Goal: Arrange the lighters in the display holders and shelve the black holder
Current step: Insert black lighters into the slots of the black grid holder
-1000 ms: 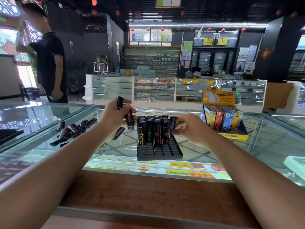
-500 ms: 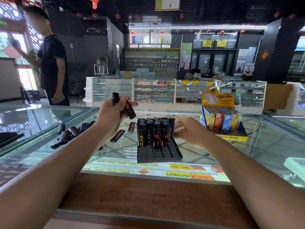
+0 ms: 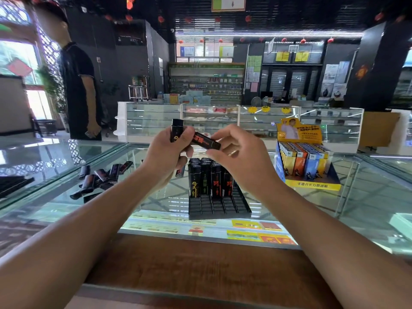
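- 2 black lighters are gripped in the left hand (image 3: pixel 165 152), which is raised at 12 o'clock above the black holder (image 3: pixel 219 206). One is an upright lighter (image 3: pixel 176 132); the other is a tilted lighter (image 3: pixel 201 140) slanting toward 4 o'clock.
- The free end of the tilted lighter is pinched by the right hand (image 3: pixel 243 161) between thumb and fingertips (image 3: pixel 217 137), so both hands are closed on that 1 lighter.
- 1 s ago the right hand was down at the holder's 2 o'clock corner, with a lighter being seated. 0.5 s ago it was drawn back empty, and now it has been lifted to meet the left hand.
- A hand-over is judged to be under way: the tilted lighter is being taken for the next free slot, while the upright lighter is kept in reserve.
- The black holder is left on the glass counter (image 3: pixel 334 197), not yet shelved. Its far rows are filled with standing lighters (image 3: pixel 205 177), and the near rows at 6 o'clock are bare.
- More loose lighters (image 3: pixel 102 175) are scattered at 9 o'clock of the holder, so the filling is judged far from done.
- A coloured display holder (image 3: pixel 305 161), seen stocked, stands at 3 o'clock.
- A person (image 3: pixel 78 90) is seen at 10 o'clock beyond the counter.
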`<state>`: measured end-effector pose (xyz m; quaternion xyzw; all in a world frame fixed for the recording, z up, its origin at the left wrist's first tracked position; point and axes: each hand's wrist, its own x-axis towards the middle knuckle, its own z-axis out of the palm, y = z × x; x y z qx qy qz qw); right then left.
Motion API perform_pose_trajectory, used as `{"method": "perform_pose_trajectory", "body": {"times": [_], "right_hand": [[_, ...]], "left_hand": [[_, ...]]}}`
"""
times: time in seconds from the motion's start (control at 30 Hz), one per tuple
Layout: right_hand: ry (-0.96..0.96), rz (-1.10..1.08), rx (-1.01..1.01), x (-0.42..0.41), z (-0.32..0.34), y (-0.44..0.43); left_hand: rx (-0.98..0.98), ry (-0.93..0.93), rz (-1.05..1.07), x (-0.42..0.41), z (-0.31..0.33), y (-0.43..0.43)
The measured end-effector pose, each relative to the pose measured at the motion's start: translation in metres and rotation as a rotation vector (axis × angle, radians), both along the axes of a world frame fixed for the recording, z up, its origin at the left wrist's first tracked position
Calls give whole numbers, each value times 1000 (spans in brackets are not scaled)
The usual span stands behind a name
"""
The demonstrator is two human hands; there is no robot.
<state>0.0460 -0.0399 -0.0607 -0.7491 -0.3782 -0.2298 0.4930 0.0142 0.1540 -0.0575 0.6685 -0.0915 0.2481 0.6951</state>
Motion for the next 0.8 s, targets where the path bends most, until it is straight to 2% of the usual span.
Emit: {"method": "perform_pose_trajectory", "body": {"times": [0.17,0.27,0.4,0.53,0.67,0.8], "right_hand": [[-117,-29,165,4,1,-4],[-99,38,204,9,8,-13],[-120,66,-100,16,11,-29],[-137,31,-377,18,12,-37],[-101,37,-508,14,22,-42],[-60,38,-547,12,26,-46]], "left_hand": [[155,-14,32,2,-4,-1],[89,11,56,5,-5,2],[-41,59,97,9,-3,13],[-61,78,151,12,-4,17],[7,73,185,12,-6,15],[27,75,191,12,-9,16]]}}
